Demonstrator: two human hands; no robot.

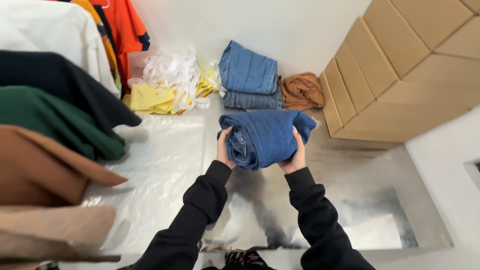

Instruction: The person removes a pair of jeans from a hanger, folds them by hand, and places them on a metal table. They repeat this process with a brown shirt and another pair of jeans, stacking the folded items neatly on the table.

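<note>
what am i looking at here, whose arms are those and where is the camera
There is no machine here. The camera sits on a person's head and looks down, so the two arms in black sleeves are that person's own.

Both hands hold one bundle of folded blue jeans above a shiny floor. The left hand grips its left side and the right hand its right side.

Further off, against the white wall, lies a stack of folded jeans with a brown garment beside it. To their left is a heap of white strips and yellow cloths. A clear plastic sheet covers part of the floor. Clothes on a rack fill the left edge, and cardboard boxes are stacked at the right.
</note>
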